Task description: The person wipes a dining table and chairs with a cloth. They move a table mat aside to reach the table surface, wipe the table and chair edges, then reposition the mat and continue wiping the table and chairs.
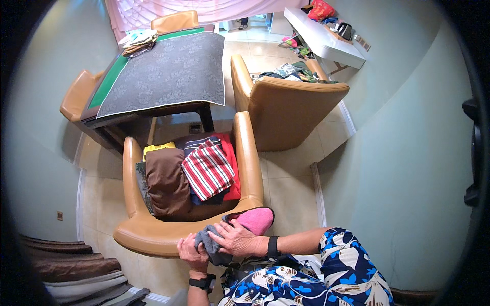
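My left hand (191, 250) grips one end of a soft grey cloth item (210, 244). My right hand (239, 239) lies over the same item, its fingers closed on the grey fabric. Beyond the right hand sticks out a rounded pink part (256, 220) with dark edging; whether it is one piece with the grey cloth is hard to tell. Both hands are at the top of the backrest of a tan leather armchair (153, 239). On its seat lie a folded brown garment (166, 179), a red-and-white striped folded cloth (208, 170) and a red garment (231, 172).
A table (172, 69) with a grey patterned cover stands ahead, folded clothes (139, 42) on its far left corner. Another tan armchair (294, 111) at right holds heaped clothes (291, 72). A white desk (325, 38) carries a kettle (345, 30). Brown and grey curtains (80, 267) hang at lower left.
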The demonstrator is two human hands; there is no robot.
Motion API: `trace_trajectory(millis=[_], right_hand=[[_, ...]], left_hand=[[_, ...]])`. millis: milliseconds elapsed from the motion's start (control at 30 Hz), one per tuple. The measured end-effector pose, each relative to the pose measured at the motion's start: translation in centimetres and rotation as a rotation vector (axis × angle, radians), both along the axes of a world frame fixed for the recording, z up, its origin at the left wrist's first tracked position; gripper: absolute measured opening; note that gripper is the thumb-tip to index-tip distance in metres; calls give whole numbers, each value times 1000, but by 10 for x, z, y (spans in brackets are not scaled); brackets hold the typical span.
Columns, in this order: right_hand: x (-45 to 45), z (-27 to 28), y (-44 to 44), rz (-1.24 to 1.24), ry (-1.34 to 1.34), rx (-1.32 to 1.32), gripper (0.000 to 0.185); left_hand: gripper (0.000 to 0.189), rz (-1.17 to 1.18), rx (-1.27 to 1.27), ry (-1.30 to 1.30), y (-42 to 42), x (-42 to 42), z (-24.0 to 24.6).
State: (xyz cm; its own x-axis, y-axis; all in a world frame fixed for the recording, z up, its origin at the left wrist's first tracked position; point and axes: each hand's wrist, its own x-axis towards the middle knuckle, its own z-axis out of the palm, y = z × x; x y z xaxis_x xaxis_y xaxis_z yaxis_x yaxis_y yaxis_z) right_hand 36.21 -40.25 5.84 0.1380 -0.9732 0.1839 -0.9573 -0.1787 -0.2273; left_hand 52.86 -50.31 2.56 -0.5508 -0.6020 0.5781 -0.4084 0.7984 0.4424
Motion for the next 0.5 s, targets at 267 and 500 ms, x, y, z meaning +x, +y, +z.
trace_trajectory(millis=[267, 500], right_hand=[[31, -9, -24, -3, -90, -60, 65], [50, -6, -42, 25, -80, -19, 63]], left_hand=[[31, 93, -26, -21, -28, 30, -2], [31, 116, -61, -13, -45, 46, -9]])
